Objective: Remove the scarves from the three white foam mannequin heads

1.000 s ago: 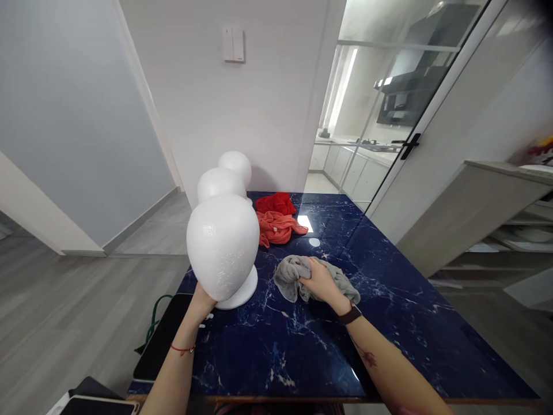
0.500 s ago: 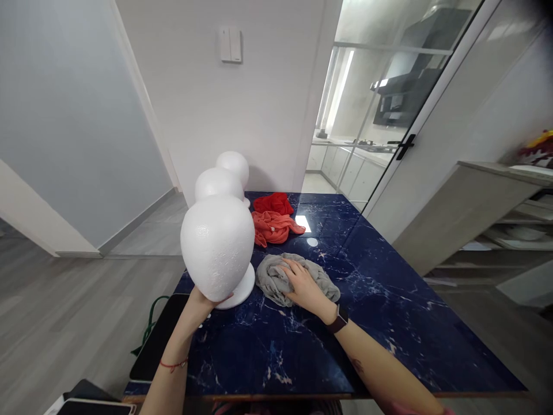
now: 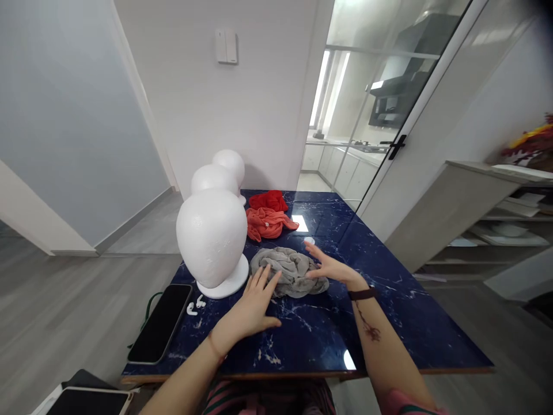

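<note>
A crumpled grey cloth [image 3: 294,271] lies bunched on the dark blue marbled table [image 3: 311,340]. My left hand [image 3: 254,305] is at its near left edge, fingers spread; whether the fingertips press on the cloth I cannot tell. At the cloth's right end is my right hand [image 3: 330,268], thumb and fingers apart, gripping nothing. Just left of the cloth, the nearest white foam head [image 3: 211,236] stands on its round base. Two more foam heads, a middle one [image 3: 215,176] and a far one [image 3: 230,161], line up behind it, partly hidden.
Beyond the grey cloth lie a coral cloth [image 3: 268,223] and a red cloth [image 3: 268,200]. On the table's left edge rest a black tablet [image 3: 162,323] and white earbuds [image 3: 196,304]. A wall closes off the far end; a glass door [image 3: 367,115] stands at the right.
My left hand has let go of the nearest foam head and moved right to the grey cloth. My right hand has lifted off the cloth's middle and shifted to its right end.
</note>
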`<action>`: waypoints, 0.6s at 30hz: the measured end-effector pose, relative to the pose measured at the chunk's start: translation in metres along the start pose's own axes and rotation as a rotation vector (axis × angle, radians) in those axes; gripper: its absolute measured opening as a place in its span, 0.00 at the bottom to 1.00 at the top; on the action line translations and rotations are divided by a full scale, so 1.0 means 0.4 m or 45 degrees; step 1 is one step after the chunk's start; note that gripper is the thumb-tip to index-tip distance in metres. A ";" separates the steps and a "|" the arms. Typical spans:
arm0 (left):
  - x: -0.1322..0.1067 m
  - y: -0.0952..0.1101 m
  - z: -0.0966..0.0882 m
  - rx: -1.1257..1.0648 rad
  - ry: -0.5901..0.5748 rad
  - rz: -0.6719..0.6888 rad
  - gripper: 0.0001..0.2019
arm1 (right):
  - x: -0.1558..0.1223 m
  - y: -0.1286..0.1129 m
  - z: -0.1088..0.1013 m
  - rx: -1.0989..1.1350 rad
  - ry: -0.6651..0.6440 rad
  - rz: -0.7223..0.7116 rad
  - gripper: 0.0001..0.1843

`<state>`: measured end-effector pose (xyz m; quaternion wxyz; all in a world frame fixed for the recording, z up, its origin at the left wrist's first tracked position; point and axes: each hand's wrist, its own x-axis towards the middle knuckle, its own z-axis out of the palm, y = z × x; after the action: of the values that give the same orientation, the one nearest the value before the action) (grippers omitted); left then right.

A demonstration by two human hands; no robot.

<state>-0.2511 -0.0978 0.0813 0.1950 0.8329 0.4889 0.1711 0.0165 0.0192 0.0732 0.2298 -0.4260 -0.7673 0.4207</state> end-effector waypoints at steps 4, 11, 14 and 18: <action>0.154 -0.062 0.068 0.170 -0.015 -0.008 0.50 | 0.030 -0.001 0.115 -0.174 -0.116 -0.157 0.62; 0.167 -0.130 0.114 0.216 0.221 -0.118 0.40 | 0.062 -0.004 0.184 -0.234 0.187 -0.407 0.49; 0.156 -0.115 0.112 0.216 0.288 -0.091 0.41 | 0.065 0.010 0.143 -0.088 0.502 -0.421 0.37; 0.145 -0.071 0.106 0.180 0.337 0.019 0.52 | 0.069 0.044 0.084 0.059 1.035 -0.314 0.21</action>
<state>-0.2255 -0.0407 0.0361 0.0685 0.8183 0.5149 0.2462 -0.0138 0.0326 0.0400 0.5719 -0.4568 -0.6498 0.2050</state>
